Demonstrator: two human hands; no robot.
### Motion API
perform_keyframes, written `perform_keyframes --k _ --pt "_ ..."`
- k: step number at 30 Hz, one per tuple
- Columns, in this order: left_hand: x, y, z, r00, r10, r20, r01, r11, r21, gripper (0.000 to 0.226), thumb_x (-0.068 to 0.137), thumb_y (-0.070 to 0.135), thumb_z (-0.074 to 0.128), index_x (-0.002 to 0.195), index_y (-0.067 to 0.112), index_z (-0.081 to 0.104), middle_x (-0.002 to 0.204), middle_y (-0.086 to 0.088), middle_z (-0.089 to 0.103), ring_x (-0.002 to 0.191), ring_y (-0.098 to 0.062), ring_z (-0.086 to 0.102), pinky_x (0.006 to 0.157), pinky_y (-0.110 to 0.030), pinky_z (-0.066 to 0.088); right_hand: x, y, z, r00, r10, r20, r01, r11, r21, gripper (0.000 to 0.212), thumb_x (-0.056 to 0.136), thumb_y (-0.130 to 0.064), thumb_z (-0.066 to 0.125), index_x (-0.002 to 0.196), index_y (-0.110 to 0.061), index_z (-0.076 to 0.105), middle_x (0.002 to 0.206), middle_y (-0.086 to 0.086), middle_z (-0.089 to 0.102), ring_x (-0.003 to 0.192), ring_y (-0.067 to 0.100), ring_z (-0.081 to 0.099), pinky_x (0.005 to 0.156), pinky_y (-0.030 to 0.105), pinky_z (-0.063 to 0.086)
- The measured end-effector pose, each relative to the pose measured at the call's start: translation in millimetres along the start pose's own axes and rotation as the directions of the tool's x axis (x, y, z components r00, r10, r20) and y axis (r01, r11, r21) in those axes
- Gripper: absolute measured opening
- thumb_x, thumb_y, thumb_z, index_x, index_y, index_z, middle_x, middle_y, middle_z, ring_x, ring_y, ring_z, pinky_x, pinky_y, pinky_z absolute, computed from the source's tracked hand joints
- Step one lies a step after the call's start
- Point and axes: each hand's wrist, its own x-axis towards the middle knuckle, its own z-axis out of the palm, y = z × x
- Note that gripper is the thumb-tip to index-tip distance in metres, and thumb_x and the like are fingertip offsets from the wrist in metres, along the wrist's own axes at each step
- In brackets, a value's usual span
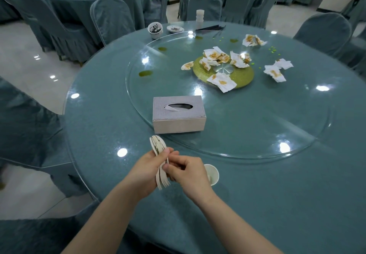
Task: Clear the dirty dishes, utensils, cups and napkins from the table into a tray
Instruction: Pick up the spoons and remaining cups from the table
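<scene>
Spoons (158, 148): a stacked bundle, soiled green, held above the near table edge.
Left hand (147, 171): grasps the bundle, thumb across its front.
Right hand (187, 172): fingers curled, pinching the handle end of the bundle.
Cup (213, 174): just right of the right hand, on the table (277, 194).
Tissue box (178, 114): beyond the hands, on the glass turntable's (237, 134) rim.
Napkins (221, 79): stained, scattered around the turntable's centre.
Far edge: bowl (155, 29), saucer (175, 28), chopsticks (210, 28).
</scene>
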Motion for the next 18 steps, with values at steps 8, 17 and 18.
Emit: perform_keyframes --k 8,17,18 --pt "8 5 -11 0.999 0.017 -0.035 -0.015 0.997 0.070 0.046 0.100 0.018 0.040 0.139 -0.004 0.034 0.123 -0.011 0.061 0.114 -0.023 0.057 0.099 -0.037 0.042 1 17 -21 0.995 -0.013 -0.098 -0.017 0.955 -0.296 0.023 0.079 -0.032 0.075 0.102 -0.028 0.074 0.077 -0.010 0.070 0.071 0.000 0.061 0.072 0.015 0.048" --pt "14 3 -31 0.993 0.021 -0.113 -0.016 0.999 0.041 0.027 0.099 0.018 0.045 0.119 0.000 0.048 0.093 -0.010 0.074 0.085 -0.020 0.072 0.076 -0.033 0.056 19 76 -71 0.989 0.121 -0.082 -0.139 0.612 -0.778 0.079 0.078 -0.044 0.071 0.146 -0.023 0.035 0.152 0.000 0.031 0.142 0.022 0.020 0.116 0.029 0.016" --pt "13 3 -34 0.989 0.012 -0.144 -0.008 1.000 0.023 0.020 0.098 0.017 0.047 0.111 0.002 0.051 0.082 -0.009 0.074 0.074 -0.019 0.072 0.067 -0.032 0.058 21 81 -71 0.982 0.177 -0.066 -0.161 0.602 -0.782 0.084 0.078 -0.043 0.072 0.147 -0.023 0.030 0.154 0.002 0.027 0.143 0.024 0.020 0.117 0.031 0.018"
